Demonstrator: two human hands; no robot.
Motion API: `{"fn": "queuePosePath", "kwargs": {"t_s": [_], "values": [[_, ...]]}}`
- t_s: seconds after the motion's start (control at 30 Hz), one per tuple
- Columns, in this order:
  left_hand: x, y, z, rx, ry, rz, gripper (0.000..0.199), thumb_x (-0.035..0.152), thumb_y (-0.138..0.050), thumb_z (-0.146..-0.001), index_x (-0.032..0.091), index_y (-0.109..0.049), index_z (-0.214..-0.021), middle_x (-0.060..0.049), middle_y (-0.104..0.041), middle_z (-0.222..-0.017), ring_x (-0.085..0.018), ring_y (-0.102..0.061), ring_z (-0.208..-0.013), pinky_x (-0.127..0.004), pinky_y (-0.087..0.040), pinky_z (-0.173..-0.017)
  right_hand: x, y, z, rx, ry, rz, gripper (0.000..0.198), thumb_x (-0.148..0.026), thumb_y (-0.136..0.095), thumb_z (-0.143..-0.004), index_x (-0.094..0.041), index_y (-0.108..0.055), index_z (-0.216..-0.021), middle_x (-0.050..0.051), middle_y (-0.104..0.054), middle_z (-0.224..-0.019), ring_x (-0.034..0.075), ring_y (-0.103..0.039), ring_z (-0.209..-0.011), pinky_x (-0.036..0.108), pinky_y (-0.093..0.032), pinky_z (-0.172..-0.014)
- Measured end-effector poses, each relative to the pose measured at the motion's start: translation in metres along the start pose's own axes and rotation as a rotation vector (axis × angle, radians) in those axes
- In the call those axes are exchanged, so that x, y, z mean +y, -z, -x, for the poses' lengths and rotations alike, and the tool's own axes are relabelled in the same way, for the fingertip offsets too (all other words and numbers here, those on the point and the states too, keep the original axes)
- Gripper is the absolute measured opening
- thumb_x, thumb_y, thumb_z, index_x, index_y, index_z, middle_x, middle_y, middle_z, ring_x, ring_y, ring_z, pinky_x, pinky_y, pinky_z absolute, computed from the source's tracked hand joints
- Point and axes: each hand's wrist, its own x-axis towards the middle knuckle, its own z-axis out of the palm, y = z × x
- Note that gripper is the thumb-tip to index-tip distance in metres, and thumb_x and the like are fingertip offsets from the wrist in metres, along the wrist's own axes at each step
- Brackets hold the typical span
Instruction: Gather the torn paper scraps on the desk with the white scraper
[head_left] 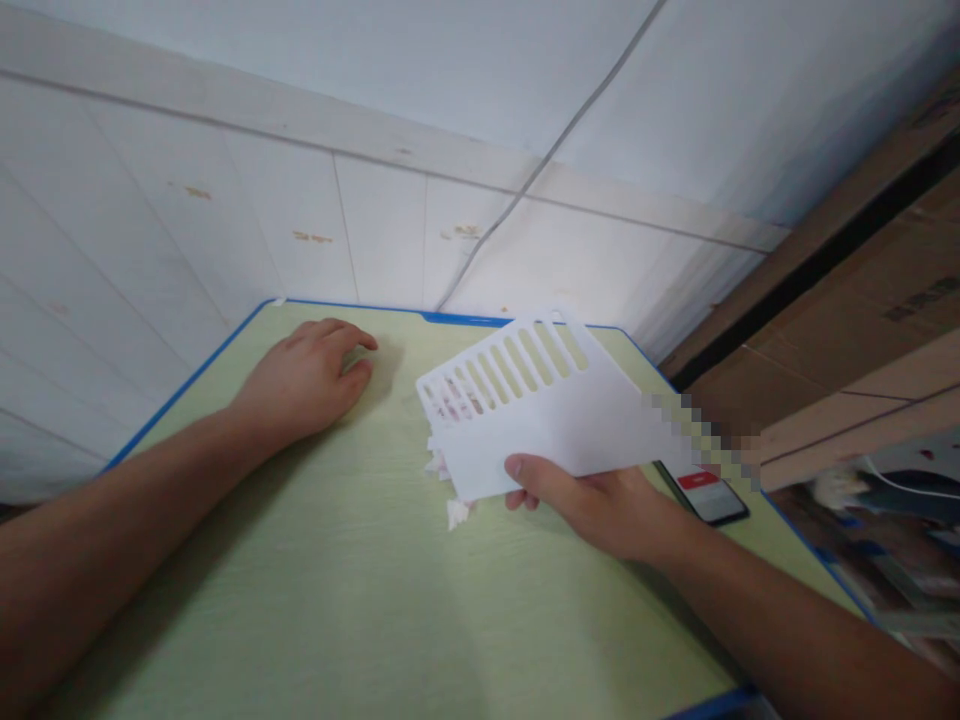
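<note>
R hand [600, 500] pinches card [551, 430] by its solid near edge, above table [360, 590]. L hand [307, 375]: nothing visible in it, loosely curled. Card prob. light, stiff-ish, bit slick; slotted side [562, 348] likely bends/tears, so hold solid part.

Pale green table [360, 610], blue edging [180, 392] around it, far side near the wall. Smartphone [720, 500] lies on the right part, screen lit, red block showing, partly covered. White wall paneling [382, 230] behind, vertical seams, a few brownish scuffs [313, 237], horizontal trim [300, 120] above. Grey cable [570, 145] runs diagonally down the wall to the table's far edge. Brown cardboard boxes [840, 320] right of the table. Clutter [885, 520] below them, too blurred to identify.
</note>
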Motion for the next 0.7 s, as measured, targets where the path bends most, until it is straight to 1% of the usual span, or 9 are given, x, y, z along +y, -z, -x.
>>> {"fn": "queuePosePath", "kwargs": {"t_s": [0.1,0.17,0.23,0.4,0.53,0.57,0.63,0.7], "values": [[-0.0045,-0.0033,-0.0019,0.010,0.009,-0.007,0.047,0.037,-0.058,-0.107,0.020,-0.084,-0.142,-0.013,-0.079,-0.154,-0.039,-0.069,-0.154,-0.055,-0.050,-0.141,0.0011,0.0000,0.0012,0.042,0.003,-0.006,0.031,-0.039,-0.075,-0.099,-0.030,-0.074,-0.069,0.001,-0.082,-0.073,0.023,-0.080,-0.071,0.034,-0.072,-0.080],[-0.0058,-0.0040,-0.0022,0.012,0.007,-0.013,0.046,0.037,-0.059,-0.106,0.021,-0.085,-0.141,-0.012,-0.079,-0.154,-0.039,-0.069,-0.154,-0.054,-0.050,-0.141,0.0017,-0.0008,0.0015,0.033,0.004,-0.010,0.030,-0.038,-0.075,-0.098,-0.030,-0.073,-0.069,0.001,-0.081,-0.072,0.023,-0.080,-0.071,0.034,-0.072,-0.079],[-0.0051,-0.0032,-0.0014,0.012,0.001,-0.016,0.046,0.036,-0.058,-0.107,0.019,-0.084,-0.142,-0.014,-0.079,-0.154,-0.039,-0.068,-0.154,-0.054,-0.049,-0.141,0.0019,-0.0019,0.0013,0.022,0.005,-0.011,0.029,-0.037,-0.075,-0.096,-0.029,-0.073,-0.069,0.001,-0.080,-0.071,0.023,-0.080,-0.072,0.033,-0.071,-0.078],[-0.0018,0.0004,0.0008,-0.003,0.003,-0.019,0.052,0.036,-0.052,-0.111,0.013,-0.082,-0.146,-0.017,-0.078,-0.157,-0.037,-0.067,-0.153,-0.055,-0.048,-0.142,0.0015,-0.0017,-0.0008,0.073,-0.031,-0.040,0.026,-0.037,-0.074,-0.094,-0.029,-0.073,-0.069,0.001,-0.079,-0.069,0.023,-0.079,-0.069,0.034,-0.070,-0.073],[-0.0026,-0.0002,-0.0005,0.002,0.024,-0.021,0.045,0.034,-0.057,-0.107,0.024,-0.086,-0.140,-0.014,-0.080,-0.155,-0.037,-0.069,-0.153,-0.053,-0.050,-0.142,0.0020,0.0021,-0.0033,0.092,-0.054,-0.008,0.025,-0.036,-0.073,-0.092,-0.030,-0.071,-0.068,0.002,-0.078,-0.068,0.024,-0.078,-0.069,0.034,-0.069,-0.073],[-0.0028,-0.0003,-0.0006,0.003,0.025,-0.017,0.045,0.033,-0.057,-0.107,0.024,-0.087,-0.140,-0.014,-0.080,-0.155,-0.037,-0.069,-0.153,-0.052,-0.050,-0.142,0.0025,0.0032,-0.0037,0.112,-0.052,0.002,0.025,-0.037,-0.073,-0.091,-0.030,-0.070,-0.068,0.002,-0.077,-0.068,0.024,-0.078,-0.068,0.034,-0.068,-0.072],[-0.0026,-0.0002,-0.0002,0.000,0.014,-0.007,0.047,0.032,-0.056,-0.108,0.019,-0.086,-0.142,-0.015,-0.079,-0.157,-0.037,-0.068,-0.154,-0.052,-0.049,-0.143,0.0035,0.0051,-0.0042,0.151,-0.037,0.016,0.026,-0.037,-0.074,-0.091,-0.030,-0.068,-0.067,0.003,-0.078,-0.069,0.024,-0.078,-0.069,0.034,-0.068,-0.071],[-0.0022,0.0003,0.0005,0.000,0.006,-0.004,0.050,0.031,-0.054,-0.107,0.013,-0.084,-0.143,-0.017,-0.078,-0.158,-0.037,-0.068,-0.154,-0.053,-0.048,-0.142,0.0039,0.0063,-0.0039,0.159,-0.015,0.021,0.027,-0.036,-0.074,-0.092,-0.030,-0.067,-0.066,0.003,-0.078,-0.070,0.025,-0.079,-0.070,0.034,-0.067,-0.072]]}}
